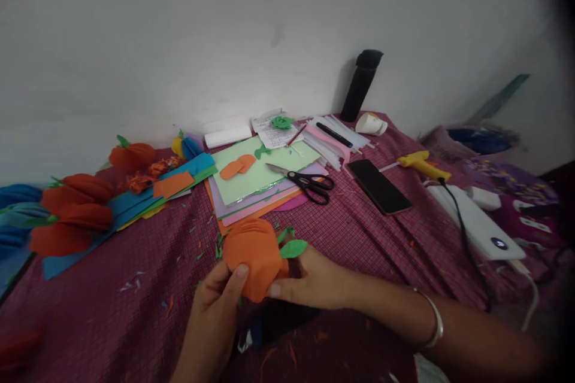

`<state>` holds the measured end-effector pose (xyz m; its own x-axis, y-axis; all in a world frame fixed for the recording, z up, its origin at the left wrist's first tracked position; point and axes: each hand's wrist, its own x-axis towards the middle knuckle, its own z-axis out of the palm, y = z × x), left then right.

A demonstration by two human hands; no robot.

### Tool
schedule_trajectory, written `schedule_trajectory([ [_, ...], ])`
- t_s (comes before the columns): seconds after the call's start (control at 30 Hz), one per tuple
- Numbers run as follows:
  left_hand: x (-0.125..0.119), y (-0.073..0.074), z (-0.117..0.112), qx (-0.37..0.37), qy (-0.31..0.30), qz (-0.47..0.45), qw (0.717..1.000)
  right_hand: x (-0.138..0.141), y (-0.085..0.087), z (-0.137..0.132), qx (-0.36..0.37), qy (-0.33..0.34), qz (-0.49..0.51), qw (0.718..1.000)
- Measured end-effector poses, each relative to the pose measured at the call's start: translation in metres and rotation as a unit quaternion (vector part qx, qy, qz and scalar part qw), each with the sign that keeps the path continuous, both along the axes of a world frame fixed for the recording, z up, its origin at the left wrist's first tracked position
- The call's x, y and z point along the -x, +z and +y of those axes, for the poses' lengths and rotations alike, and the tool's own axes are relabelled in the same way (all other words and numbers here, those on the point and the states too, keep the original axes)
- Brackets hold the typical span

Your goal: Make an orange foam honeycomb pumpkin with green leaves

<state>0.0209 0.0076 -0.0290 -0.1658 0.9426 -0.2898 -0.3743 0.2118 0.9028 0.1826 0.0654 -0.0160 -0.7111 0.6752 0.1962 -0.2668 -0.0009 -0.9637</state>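
Observation:
An orange paper pumpkin (254,256), built of layered rounded pieces, is held between my two hands above the table's near side. My left hand (216,296) grips its lower left edge, thumb on the front face. At its right side my right hand (309,278) closes round it, the thumb on the lower edge and the other fingers partly hidden behind. Green paper leaves (294,248) stick out at the pumpkin's right. Beyond it, black-handled scissors (309,182) lie partly open on a stack of coloured sheets (242,191), near loose orange ovals (238,166).
Finished paper pumpkins (78,215) crowd the left side beside coloured strips (135,203). To the right lie a phone (380,185), a yellow glue gun (420,164) and a white power bank (476,224) with cables. A black bottle (359,87) stands by the wall.

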Motion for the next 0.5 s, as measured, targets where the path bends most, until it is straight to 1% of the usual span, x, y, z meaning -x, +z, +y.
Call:
schedule_trajectory([
  [0.1, 0.000, -0.010, -0.005, -0.025, -0.053, 0.061, 0.996, -0.001, -0.001, -0.001, 0.073, -0.028, 0.029, 0.996],
  [0.17, 0.000, -0.017, -0.009, -0.029, -0.066, 0.087, 0.994, -0.004, -0.001, -0.002, 0.112, -0.037, 0.033, 0.993],
  [0.27, 0.001, -0.021, -0.008, -0.049, -0.066, 0.122, 0.989, -0.010, 0.001, -0.003, 0.131, -0.011, 0.035, 0.991],
  [0.33, -0.001, -0.020, -0.001, -0.086, -0.064, 0.165, 0.980, -0.012, 0.002, -0.003, 0.138, -0.003, 0.023, 0.990],
  [0.4, -0.004, -0.018, 0.011, -0.118, -0.059, 0.207, 0.969, -0.013, 0.003, -0.003, 0.140, 0.003, 0.006, 0.990],
  [0.5, -0.009, -0.014, 0.027, -0.129, -0.057, 0.230, 0.963, -0.014, 0.005, 0.001, 0.127, 0.030, 0.008, 0.991],
])
